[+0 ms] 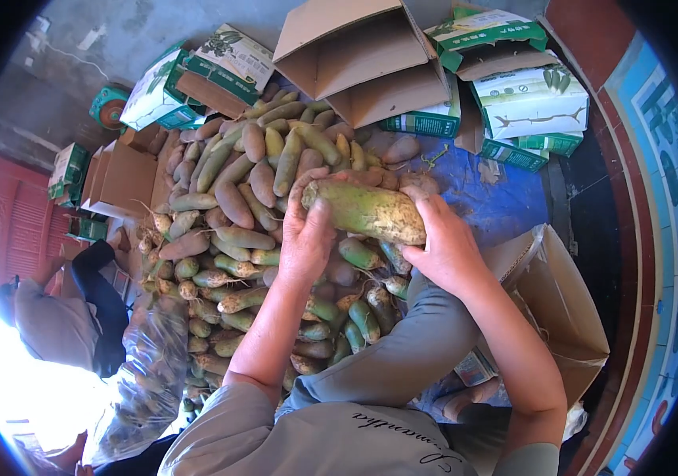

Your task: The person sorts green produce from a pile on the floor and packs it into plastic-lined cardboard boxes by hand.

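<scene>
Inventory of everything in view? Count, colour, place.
Held radish: one, green and tan, centre.
Piled radishes: many, green and brownish, centre-left.
Tarp: one, blue, right of pile.
Upper cardboard box: one or more, brown, top centre.
Right cardboard box: one, brown, right.
Left cardboard boxes: count unclear, brown, left.
Printed cartons: several, white and green, top and left.
Plastic bag: one, clear, lower left.
Round device: one, teal, upper left.
Panel: one, red, far left.
Other person: one, grey and dark clothing, left.
Shirt: one, grey, bottom.
Left grip: one, bare, radish's left end.
Right grip: one, bare, radish's right end.
</scene>
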The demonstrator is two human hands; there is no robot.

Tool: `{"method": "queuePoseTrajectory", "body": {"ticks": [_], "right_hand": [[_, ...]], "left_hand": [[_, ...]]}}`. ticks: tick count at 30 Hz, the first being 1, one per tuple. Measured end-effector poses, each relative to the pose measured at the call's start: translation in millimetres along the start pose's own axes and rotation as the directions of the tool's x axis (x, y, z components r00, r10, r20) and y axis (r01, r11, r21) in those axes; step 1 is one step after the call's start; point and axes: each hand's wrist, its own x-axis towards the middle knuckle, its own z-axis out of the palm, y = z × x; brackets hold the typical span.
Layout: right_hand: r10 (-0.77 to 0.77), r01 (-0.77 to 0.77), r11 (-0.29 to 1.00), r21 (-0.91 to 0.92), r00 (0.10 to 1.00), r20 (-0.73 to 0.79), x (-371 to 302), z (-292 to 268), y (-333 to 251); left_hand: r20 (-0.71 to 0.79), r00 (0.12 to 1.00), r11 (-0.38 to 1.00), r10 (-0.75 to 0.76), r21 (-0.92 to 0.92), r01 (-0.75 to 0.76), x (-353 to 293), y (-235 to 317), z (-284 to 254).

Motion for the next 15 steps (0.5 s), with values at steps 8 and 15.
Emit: {"method": "queuePoseTrajectory", "body": {"ticks": [8, 15], "right_hand": [[0.004, -0.007, 0.999, 0.046, 0.997, 0.078, -10, -1, 11], [-0.03, 0.031, 0.999, -0.012, 0.994, 0.104, -5, -2, -6]], "left_hand": [[0.008, 0.995, 0.995, -0.095, 0.014, 0.095, -6, 1, -7], [-0.314, 0.917, 0.941, -0.246, 0.15, 0.304, -13, 6, -60]]}}
